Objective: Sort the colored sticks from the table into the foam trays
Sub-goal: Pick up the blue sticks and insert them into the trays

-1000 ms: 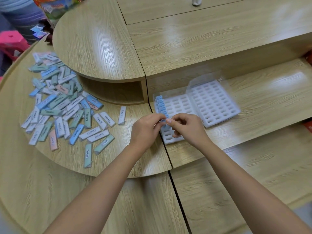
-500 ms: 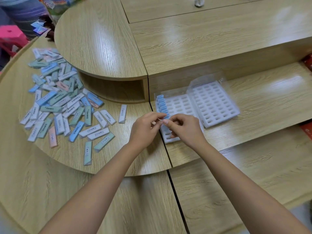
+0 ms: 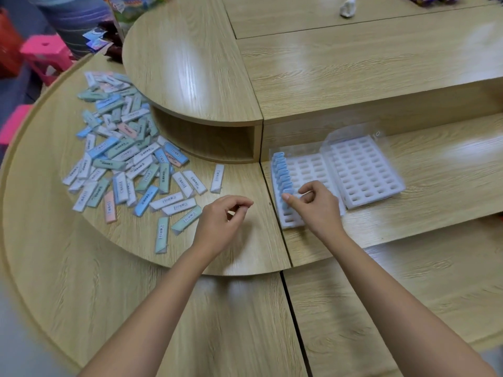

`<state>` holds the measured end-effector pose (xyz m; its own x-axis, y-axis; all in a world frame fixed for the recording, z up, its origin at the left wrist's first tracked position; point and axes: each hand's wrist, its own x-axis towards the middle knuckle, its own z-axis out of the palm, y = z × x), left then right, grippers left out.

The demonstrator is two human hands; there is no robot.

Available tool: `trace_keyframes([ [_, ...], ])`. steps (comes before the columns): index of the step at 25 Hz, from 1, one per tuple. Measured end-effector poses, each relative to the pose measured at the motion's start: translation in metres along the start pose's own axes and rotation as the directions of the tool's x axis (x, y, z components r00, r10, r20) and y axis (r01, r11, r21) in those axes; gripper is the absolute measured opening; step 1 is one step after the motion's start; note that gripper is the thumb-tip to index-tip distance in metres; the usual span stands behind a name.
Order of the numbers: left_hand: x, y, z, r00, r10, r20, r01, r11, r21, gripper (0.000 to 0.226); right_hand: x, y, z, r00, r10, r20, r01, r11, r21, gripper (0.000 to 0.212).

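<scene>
Desk (image 3: 245,248) carries colored sticks (image 3: 122,164) heaped toward its left edge and foam trays (image 3: 362,172) right of centre; left hand (image 3: 220,221) hovers between them, fingers loosely curled, empty; right hand (image 3: 317,206) pinches a blue stick (image 3: 290,194) at the near tray's left column.

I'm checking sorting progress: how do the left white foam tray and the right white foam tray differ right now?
The left white foam tray holds a row of blue sticks along its left edge; the right white foam tray shows only bare slots. The right hand covers the left tray's near part; no hand touches the right tray. Both are white foam with grids of oval slots.
</scene>
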<state>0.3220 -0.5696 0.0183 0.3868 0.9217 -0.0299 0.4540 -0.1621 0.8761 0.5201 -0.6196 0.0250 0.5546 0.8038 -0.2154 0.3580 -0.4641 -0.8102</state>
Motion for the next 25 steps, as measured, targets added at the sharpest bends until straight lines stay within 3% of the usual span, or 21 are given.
trace_keyframes([
  [4, -0.034, -0.018, -0.039, 0.993, -0.114, -0.016, 0.114, 0.994, -0.003, 0.023, -0.017, -0.018, -0.005, 0.994, -0.091, -0.061, 0.095, 0.993, 0.068, 0.022],
  [9, -0.069, -0.056, -0.108, 0.970, -0.191, -0.150, 0.203, 0.977, 0.068, 0.018, -0.042, -0.049, 0.045, 0.955, -0.193, 0.223, 0.204, 0.978, -0.030, 0.011],
  [13, -0.039, -0.089, -0.160, 0.973, -0.161, -0.167, 0.206, 0.932, 0.300, 0.021, -0.046, -0.086, 0.104, 0.920, -0.230, 0.317, 0.282, 0.951, -0.127, 0.012],
  [15, -0.014, -0.098, -0.173, 0.986, -0.135, -0.096, 0.164, 0.868, 0.469, 0.031, -0.035, -0.105, 0.139, 0.932, -0.220, 0.286, 0.282, 0.939, -0.198, 0.013],
  [17, 0.007, -0.109, -0.177, 0.999, -0.034, 0.013, 0.016, 0.729, 0.685, 0.040, -0.018, -0.122, 0.172, 0.959, -0.186, 0.213, 0.242, 0.929, -0.279, 0.013],
  [19, 0.023, -0.118, -0.178, 0.992, 0.034, 0.119, -0.114, 0.627, 0.771, 0.042, 0.002, -0.137, 0.201, 0.974, -0.175, 0.146, 0.216, 0.911, -0.352, 0.015],
  [22, 0.035, -0.131, -0.179, 0.979, 0.155, 0.133, -0.203, 0.660, 0.724, 0.034, 0.031, -0.156, 0.233, 0.975, -0.216, 0.050, 0.217, 0.891, -0.398, 0.016],
  [25, 0.031, -0.146, -0.176, 0.967, 0.231, 0.105, -0.235, 0.660, 0.713, 0.025, 0.048, -0.165, 0.255, 0.967, -0.242, 0.081, 0.249, 0.829, -0.500, 0.015],
])
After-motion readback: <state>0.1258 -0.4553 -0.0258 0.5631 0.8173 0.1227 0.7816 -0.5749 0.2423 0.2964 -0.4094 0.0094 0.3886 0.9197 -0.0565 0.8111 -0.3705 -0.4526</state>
